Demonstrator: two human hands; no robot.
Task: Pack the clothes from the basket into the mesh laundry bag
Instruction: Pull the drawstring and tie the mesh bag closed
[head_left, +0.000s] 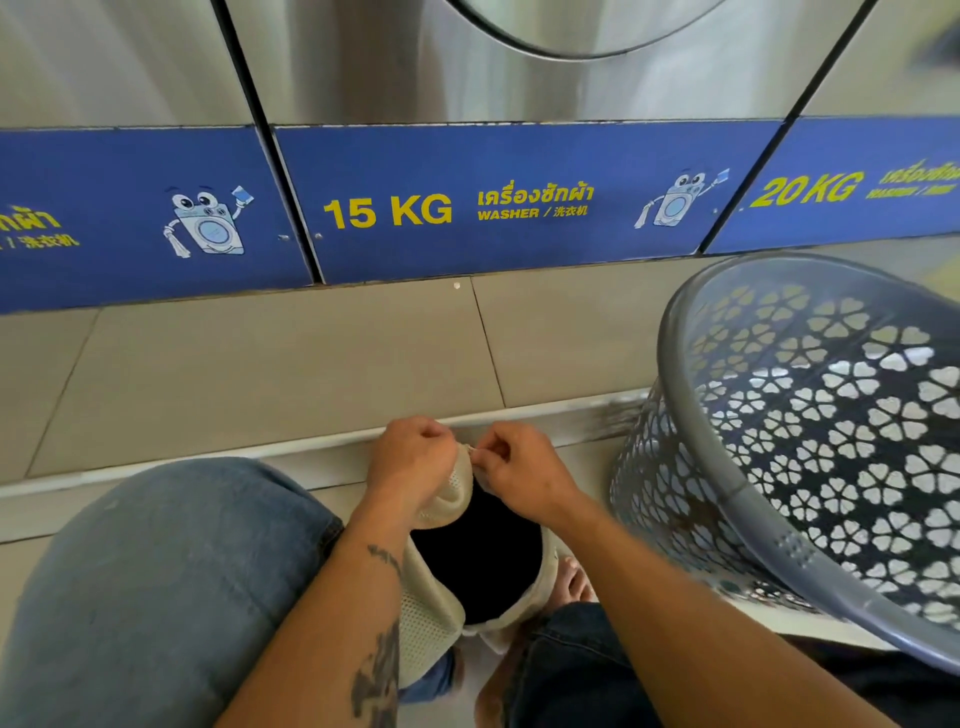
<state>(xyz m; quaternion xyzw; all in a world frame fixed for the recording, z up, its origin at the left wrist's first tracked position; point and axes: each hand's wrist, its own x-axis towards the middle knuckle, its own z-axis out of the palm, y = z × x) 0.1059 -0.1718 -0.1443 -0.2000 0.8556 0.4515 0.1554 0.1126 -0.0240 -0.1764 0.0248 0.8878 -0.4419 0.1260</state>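
Two hands meet: left hand (410, 460) and right hand (522, 470) both pinch the far rim of the cream mesh laundry bag (428, 618); the grey perforated plastic basket (831, 415) lies beside the right hand.

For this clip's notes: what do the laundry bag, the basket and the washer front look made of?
Mesh laundry bag: soft cream synthetic-looking mesh, tiny holes, it sags and folds. Basket: grey moulded plastic, slightly glossy rim, flower-shaped cut-outs. Washer front: likely brushed stainless steel, streaky sheen.
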